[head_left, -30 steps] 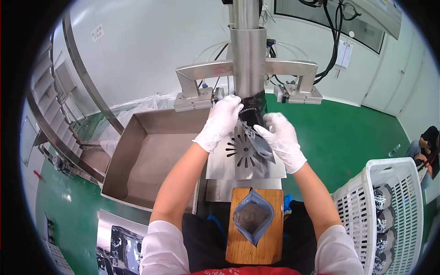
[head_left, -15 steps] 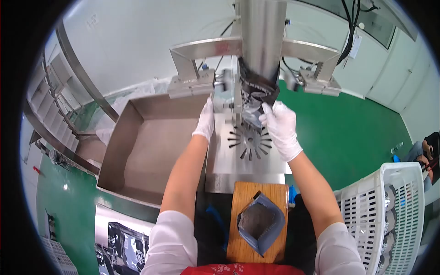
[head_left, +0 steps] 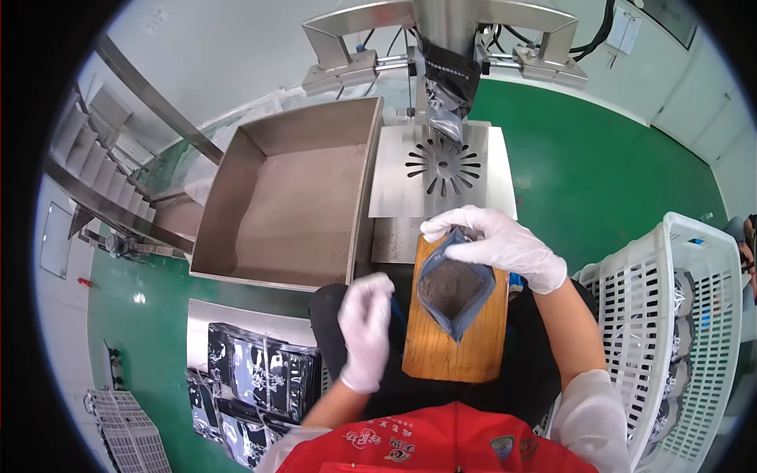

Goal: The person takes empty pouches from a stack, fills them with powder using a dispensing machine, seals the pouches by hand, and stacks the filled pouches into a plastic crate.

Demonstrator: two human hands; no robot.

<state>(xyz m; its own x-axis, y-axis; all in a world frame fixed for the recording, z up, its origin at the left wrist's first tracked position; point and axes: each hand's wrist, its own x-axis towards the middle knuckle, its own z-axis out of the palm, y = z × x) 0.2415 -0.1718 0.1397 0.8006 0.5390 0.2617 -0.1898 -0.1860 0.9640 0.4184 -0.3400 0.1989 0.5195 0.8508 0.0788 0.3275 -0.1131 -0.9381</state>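
A grey-blue pouch (head_left: 478, 309), open at the top and filled with grey-brown powder (head_left: 449, 285), stands on a wooden board (head_left: 441, 359). My gloved right hand (head_left: 512, 248) grips its far rim, thumb on the near side and fingers beyond it. My gloved left hand (head_left: 365, 331) is left of the board, slightly blurred, its fingers curled with nothing visible in them. A black printed pouch (head_left: 449, 83) hangs from the metal filling tube (head_left: 445, 20) between two clamps, above a slotted metal plate (head_left: 386, 185); neither hand touches it.
A large metal tray (head_left: 300, 213) with a layer of powder is at the left. Flat black pouches (head_left: 264, 374) lie in stacks below it. On the right, a white plastic crate (head_left: 631, 339) contains several filled pouches. Another person's arm shows at the far right edge.
Both hands have come back from the tube toward me. The right let go of the hanging pouch and took the filled pouch's rim. The clamps have closed in on the hanging pouch.
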